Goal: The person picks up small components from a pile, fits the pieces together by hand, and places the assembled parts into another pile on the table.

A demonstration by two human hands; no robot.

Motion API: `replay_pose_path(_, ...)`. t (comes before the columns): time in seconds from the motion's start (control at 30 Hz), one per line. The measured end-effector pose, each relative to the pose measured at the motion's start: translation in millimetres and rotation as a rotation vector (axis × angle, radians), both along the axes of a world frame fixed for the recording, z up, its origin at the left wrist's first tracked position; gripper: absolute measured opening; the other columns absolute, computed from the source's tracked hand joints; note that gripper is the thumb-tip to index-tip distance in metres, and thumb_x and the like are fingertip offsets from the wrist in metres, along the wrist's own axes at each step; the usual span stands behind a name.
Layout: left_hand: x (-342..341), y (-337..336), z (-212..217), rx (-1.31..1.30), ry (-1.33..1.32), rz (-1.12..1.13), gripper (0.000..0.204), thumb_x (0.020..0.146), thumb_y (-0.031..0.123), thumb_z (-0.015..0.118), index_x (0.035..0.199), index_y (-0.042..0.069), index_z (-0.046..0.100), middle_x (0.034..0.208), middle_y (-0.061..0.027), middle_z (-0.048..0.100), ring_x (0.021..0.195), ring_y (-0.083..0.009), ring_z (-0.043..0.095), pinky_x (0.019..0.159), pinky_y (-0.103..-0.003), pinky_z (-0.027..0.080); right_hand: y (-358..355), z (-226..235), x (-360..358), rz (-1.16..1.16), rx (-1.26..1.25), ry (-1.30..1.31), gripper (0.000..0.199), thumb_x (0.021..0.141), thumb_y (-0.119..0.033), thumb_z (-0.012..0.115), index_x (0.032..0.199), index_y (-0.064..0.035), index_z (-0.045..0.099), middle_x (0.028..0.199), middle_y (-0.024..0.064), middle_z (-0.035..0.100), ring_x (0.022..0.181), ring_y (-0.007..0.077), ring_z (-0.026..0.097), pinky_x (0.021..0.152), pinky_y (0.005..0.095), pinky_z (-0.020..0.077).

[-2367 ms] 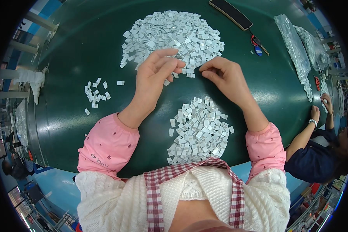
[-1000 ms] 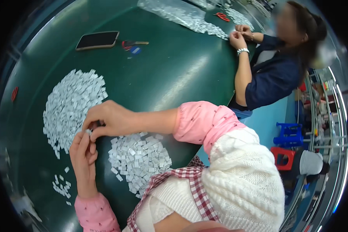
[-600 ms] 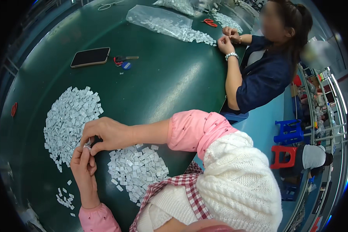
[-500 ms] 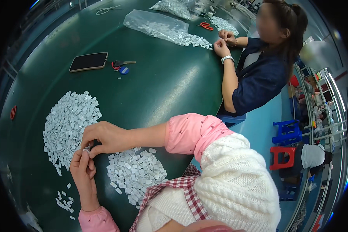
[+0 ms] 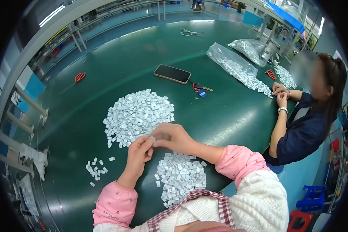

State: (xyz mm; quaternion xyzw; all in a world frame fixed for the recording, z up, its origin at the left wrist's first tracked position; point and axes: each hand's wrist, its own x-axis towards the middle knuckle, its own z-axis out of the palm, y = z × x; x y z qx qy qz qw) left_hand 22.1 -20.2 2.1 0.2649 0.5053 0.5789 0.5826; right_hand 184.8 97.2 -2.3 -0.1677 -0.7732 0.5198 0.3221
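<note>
"So, looking at the head view, where were the person's hands?"

"Together, over the green table (image 5: 228, 116), fingertips meeting. The left hand (image 5: 136, 157) pointed away and rightward; the right hand (image 5: 178, 140) reached across from the right."

"Was either gripping anything?"

"Both, as far as I could see. Each was drawn into a narrow pinch, with a small pale piece (image 5: 153, 139) between the meeting fingertips. Neither hand was nearer; it sat right where they joined."

"Which way did its long side run?"

"I couldn't tell. It was tiny, and the fingers covered most of it."

"How did that pinch stand to the heaps?"

"Between them. The big pile (image 5: 139, 112) of white pieces lay just beyond the fingertips, its near edge partly behind the right hand. The smaller pile (image 5: 181, 179) lay on the near side, under the right wrist and up against the checked apron (image 5: 225, 208), so the right hand was the nearer one to it. Some scattered pieces (image 5: 96, 169) lay off to the left, closer to the left hand."

"Anything farther out?"

"A phone (image 5: 172, 74) and keys (image 5: 202, 87) past the big pile, and red-handled scissors (image 5: 79, 77) on the far left. To the right, a co-worker (image 5: 302, 133) had both hands close together near a clear bag (image 5: 237, 65) of pale bits."
</note>
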Motion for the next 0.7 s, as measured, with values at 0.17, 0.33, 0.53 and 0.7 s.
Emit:
replay_pose_path(0.17, 0.3, 4.2, 2.3, 0.05, 0.004, 0.111, 0.016, 0.101, 0.019, 0.063, 0.108, 0.005, 0.067, 0.086, -0.0035, 0.063, 0.062, -0.003, 0.046, 0.048, -0.015, 0.024, 0.3, 2.4, 2.0, -0.052, 0.047, 0.01, 0.027, 0.082, -0.004, 0.078, 0.108, -0.0056, 0.072, 0.095, 0.0036, 0.068, 0.075, 0.0127, 0.061, 0.067, 0.025, 0.0484)
replay_pose_path(0.33, -6.1, 4.3, -1.8, 0.033, -0.048, 0.112, 0.017, 0.104, 0.017, 0.059, 0.11, 0.002, 0.063, 0.093, -0.006, 0.063, 0.061, -0.004, 0.047, 0.047, -0.015, 0.025, 14.4, -4.9, 4.8, -0.091, 0.068, -0.026, 0.027, 0.084, -0.004, 0.078, 0.111, -0.0045, 0.072, 0.096, 0.0043, 0.068, 0.076, 0.0128, 0.061, 0.067, 0.0252, 0.0484)
replay_pose_path(0.53, -2.5, 8.3, 7.0, 0.061, -0.027, 0.12, 0.017, 0.104, 0.019, 0.059, 0.108, 0.003, 0.064, 0.093, -0.006, 0.064, 0.062, -0.0037, 0.047, 0.049, -0.015, 0.028, 32.2, -23.8, 19.5, -0.185, 0.18, -0.082, 0.023, 0.087, -0.001, 0.075, 0.11, -0.0025, 0.073, 0.095, 0.0026, 0.068, 0.073, 0.0109, 0.057, 0.066, 0.0225, 0.0459)
replay_pose_path(0.7, 1.2, 0.1, 1.6, 0.054, 0.083, 0.16, 0.021, 0.099, 0.027, 0.063, 0.101, 0.007, 0.069, 0.085, -0.0028, 0.063, 0.063, -0.0042, 0.045, 0.056, -0.019, 0.034, 27.3, -22.1, 37.6, -0.235, 0.137, -0.115, 0.021, 0.089, -0.003, 0.074, 0.11, -0.0025, 0.073, 0.092, 0.0015, 0.068, 0.072, 0.0094, 0.056, 0.066, 0.0218, 0.0451)
